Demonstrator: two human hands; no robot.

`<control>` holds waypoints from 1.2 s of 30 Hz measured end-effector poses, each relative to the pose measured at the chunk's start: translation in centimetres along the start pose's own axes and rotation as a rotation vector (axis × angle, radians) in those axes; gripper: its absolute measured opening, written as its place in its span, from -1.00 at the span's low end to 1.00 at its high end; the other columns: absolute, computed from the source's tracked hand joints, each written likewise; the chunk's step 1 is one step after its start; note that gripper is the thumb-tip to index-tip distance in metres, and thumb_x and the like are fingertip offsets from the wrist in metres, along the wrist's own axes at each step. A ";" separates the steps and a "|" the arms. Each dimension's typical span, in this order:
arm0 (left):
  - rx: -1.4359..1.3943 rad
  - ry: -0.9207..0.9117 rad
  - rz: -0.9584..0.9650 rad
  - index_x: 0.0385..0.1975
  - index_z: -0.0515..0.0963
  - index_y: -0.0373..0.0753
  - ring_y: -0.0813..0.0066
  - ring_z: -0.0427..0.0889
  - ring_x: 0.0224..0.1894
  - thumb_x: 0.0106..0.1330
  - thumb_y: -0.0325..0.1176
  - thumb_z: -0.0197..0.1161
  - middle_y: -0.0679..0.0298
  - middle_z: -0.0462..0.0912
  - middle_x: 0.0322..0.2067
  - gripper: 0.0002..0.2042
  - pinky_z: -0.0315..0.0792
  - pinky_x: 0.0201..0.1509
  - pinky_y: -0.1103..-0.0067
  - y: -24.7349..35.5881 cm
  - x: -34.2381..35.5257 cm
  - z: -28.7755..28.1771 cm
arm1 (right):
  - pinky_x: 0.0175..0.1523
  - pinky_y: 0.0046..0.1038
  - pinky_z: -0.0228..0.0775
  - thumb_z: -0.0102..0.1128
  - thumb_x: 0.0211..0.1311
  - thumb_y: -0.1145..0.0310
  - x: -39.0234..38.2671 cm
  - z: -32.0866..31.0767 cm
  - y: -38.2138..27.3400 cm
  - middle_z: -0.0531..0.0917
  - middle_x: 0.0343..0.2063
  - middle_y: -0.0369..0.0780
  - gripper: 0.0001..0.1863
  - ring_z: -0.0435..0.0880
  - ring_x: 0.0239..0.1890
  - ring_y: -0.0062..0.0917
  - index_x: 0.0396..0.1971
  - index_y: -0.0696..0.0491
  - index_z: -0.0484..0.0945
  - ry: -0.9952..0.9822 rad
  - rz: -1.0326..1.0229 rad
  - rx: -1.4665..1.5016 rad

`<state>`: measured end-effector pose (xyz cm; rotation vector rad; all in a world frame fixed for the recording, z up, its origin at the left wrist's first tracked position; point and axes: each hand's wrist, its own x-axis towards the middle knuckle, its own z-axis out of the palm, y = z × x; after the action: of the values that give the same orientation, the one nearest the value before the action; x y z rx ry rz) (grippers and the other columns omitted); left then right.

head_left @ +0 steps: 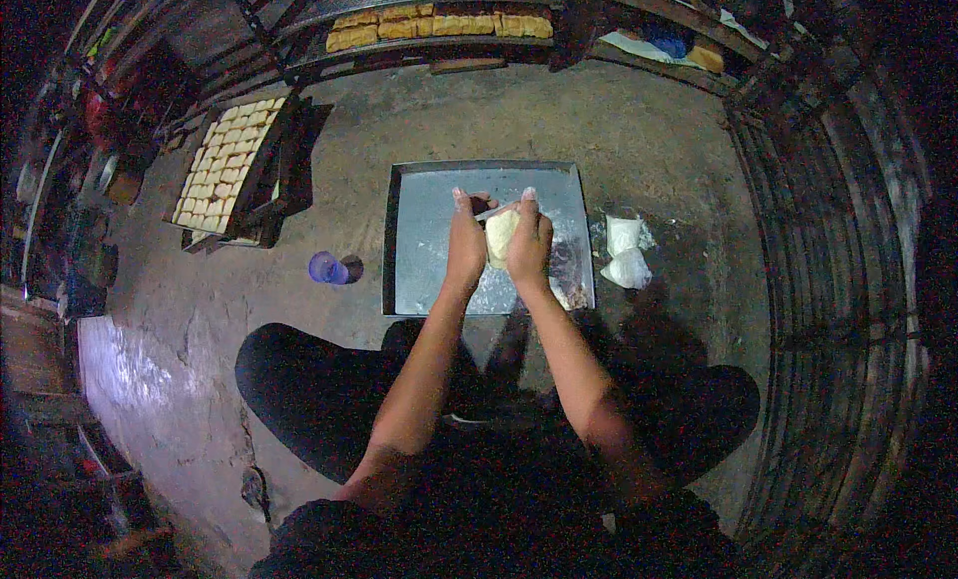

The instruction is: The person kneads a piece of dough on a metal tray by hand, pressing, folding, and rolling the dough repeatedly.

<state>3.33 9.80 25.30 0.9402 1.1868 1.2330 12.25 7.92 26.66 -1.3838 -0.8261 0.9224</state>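
Note:
A pale lump of dough [502,242] is between my two hands, above a grey rectangular metal tray [424,245] dusted with flour. My left hand [466,242] closes on the dough's left side, thumb pointing up and away. On the other side my right hand [529,242] grips it, its thumb also raised. A thin whitish edge stretches between the hands at the far side of the lump; whether it is dough or something else I cannot tell. Most fingertips are hidden behind the dough and the hands.
Two clear bags of white powder [626,250] lie right of the tray. A purple cup [324,268] stands at its left. Farther left, a tray of pale dough pieces [225,170] rests on other trays. Racks at the back hold browned loaves [439,25]. Dark slats [838,329] line the right.

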 end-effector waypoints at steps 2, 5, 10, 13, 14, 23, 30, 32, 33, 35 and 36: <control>-0.012 -0.024 -0.038 -0.13 0.49 -0.40 0.31 0.57 -0.19 0.53 0.13 -0.42 0.08 0.61 -0.20 -0.33 0.42 -0.02 0.45 0.9 -0.6 0.6 | -0.45 -0.31 0.31 -0.18 0.44 -0.11 0.6 -0.7 -1.3 0.56 -0.72 -0.21 -0.33 0.51 -0.64 -0.44 -0.68 0.14 0.50 0.029 -0.022 -0.044; -0.037 -0.014 -0.071 -0.21 0.52 -0.37 0.36 0.58 -0.30 0.54 0.09 -0.41 0.13 0.62 -0.31 -0.36 0.43 -0.16 0.46 2.1 -1.5 1.5 | -0.46 -0.21 0.29 -0.13 0.42 -0.08 2.3 -2.2 -1.0 0.55 -0.75 -0.13 -0.33 0.51 -0.67 -0.36 -0.71 0.18 0.47 0.050 -0.084 -0.127; 0.415 -0.188 -0.028 -0.44 0.52 -0.42 0.29 0.61 -0.43 0.54 0.03 -0.36 0.02 0.59 -0.51 -0.36 0.44 -0.30 0.32 4.6 -2.5 2.5 | -0.42 -0.09 0.27 -0.16 0.46 0.06 3.3 -3.8 -0.3 0.55 -0.69 0.08 -0.38 0.55 -0.61 -0.04 -0.71 0.22 0.48 0.054 -0.270 -0.411; 0.437 -0.073 0.132 -0.48 0.50 -0.42 -0.10 0.59 -0.45 0.53 -0.06 -0.24 -0.15 0.59 -0.53 -0.45 0.42 -0.29 0.21 3.1 -2.4 2.7 | -0.39 -0.05 0.29 -0.16 0.47 0.08 2.3 -2.6 -1.2 0.54 -0.67 0.12 -0.38 0.56 -0.55 0.06 -0.71 0.23 0.48 0.026 -0.317 -0.483; 0.458 -0.031 0.221 -0.47 0.51 -0.41 -0.17 0.58 -0.44 0.53 -0.07 -0.22 -0.17 0.59 -0.52 -0.46 0.42 -0.29 0.19 1.9 -2.0 2.6 | -0.38 -0.04 0.30 -0.17 0.47 0.07 2.0 -2.3 -1.4 0.54 -0.67 0.11 -0.37 0.56 -0.55 0.06 -0.72 0.22 0.48 0.019 -0.336 -0.493; 0.487 0.139 0.335 -0.54 0.47 -0.42 0.10 0.45 -0.60 0.52 -0.10 -0.13 -0.12 0.51 -0.63 -0.49 0.33 -0.46 0.26 1.8 -1.2 0.8 | -0.09 -0.07 0.38 -0.20 0.46 0.10 -0.2 -0.5 -2.2 0.54 -0.17 0.17 -0.54 0.55 -0.13 0.06 -0.33 0.21 0.51 -0.142 -0.339 -0.537; 0.307 0.190 0.232 -0.66 0.41 -0.38 0.51 0.34 -0.62 0.54 -0.08 -0.13 0.22 0.45 -0.72 -0.44 0.25 -0.54 0.43 2.1 -0.8 -1.1 | 0.34 -0.23 0.14 -0.20 0.47 0.09 -0.2 0.5 -2.0 0.34 0.21 0.08 -0.52 0.36 0.24 -0.12 0.18 0.11 0.33 -0.161 -0.529 -0.415; 0.237 0.298 0.283 -0.68 0.40 -0.36 0.56 0.35 -0.62 0.54 -0.08 -0.13 0.26 0.45 -0.71 -0.44 0.25 -0.54 0.46 1.1 -0.4 -1.2 | 0.30 -0.27 0.20 -0.32 0.50 0.08 0.2 0.2 -2.4 0.43 0.16 0.02 -0.52 0.43 0.19 -0.20 0.16 0.09 0.37 -0.223 -0.361 -0.304; 0.145 0.282 0.236 -0.69 0.40 -0.36 0.57 0.35 -0.62 0.54 -0.07 -0.13 0.27 0.45 -0.71 -0.44 0.25 -0.54 0.46 1.5 -0.5 -1.0 | 0.19 -0.33 0.32 -0.37 0.51 -0.02 0.6 0.0 -2.2 0.54 0.04 -0.02 -0.44 0.55 0.04 -0.31 0.09 0.12 0.43 -0.219 -0.211 -0.239; -0.039 0.251 0.139 -0.69 0.40 -0.35 0.58 0.35 -0.62 0.54 -0.06 -0.13 0.28 0.45 -0.71 -0.43 0.25 -0.54 0.47 2.2 -0.6 -0.7 | 0.11 -0.36 0.36 -0.40 0.51 -0.07 0.6 0.0 -1.5 0.58 -0.04 -0.06 -0.39 0.58 -0.05 -0.36 0.00 0.15 0.48 -0.225 -0.065 -0.051; 0.012 0.259 0.173 -0.69 0.40 -0.35 0.58 0.36 -0.61 0.54 -0.06 -0.13 0.28 0.46 -0.71 -0.43 0.25 -0.54 0.47 2.1 -0.6 -0.7 | 0.07 -0.38 0.39 -0.42 0.51 -0.10 0.4 0.3 -1.0 0.60 -0.08 -0.08 -0.36 0.59 -0.10 -0.38 -0.04 0.17 0.50 -0.230 0.008 0.048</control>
<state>2.25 9.43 27.29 0.9268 1.3372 1.5228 12.16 8.43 27.67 -1.2557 -0.9647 1.1148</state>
